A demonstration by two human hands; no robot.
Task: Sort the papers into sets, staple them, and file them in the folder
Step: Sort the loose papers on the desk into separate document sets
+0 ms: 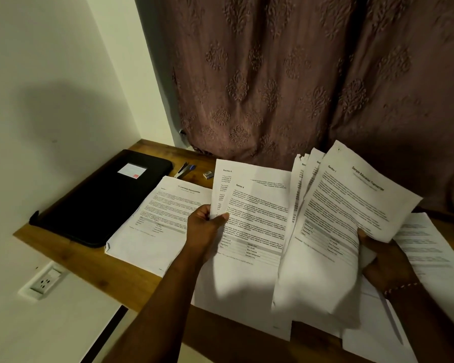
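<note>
Firmly, my left grip (207,226) pinched loose sheets (249,218); my right grip (385,260) clutched a fanned stack (351,205); the folder (102,197) lay left of both.

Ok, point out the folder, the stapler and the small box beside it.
folder (100,203): head view, middle of its black cover.
stapler (184,170): head view, middle of its body.
small box (208,174): head view, its top face.

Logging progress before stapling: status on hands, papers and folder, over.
Left hand pinches Section 6 sheets. Right hand grips fanned stack. Black folder closed at left, stapler beside it, untouched. Loose sheets lie on desk.
</note>
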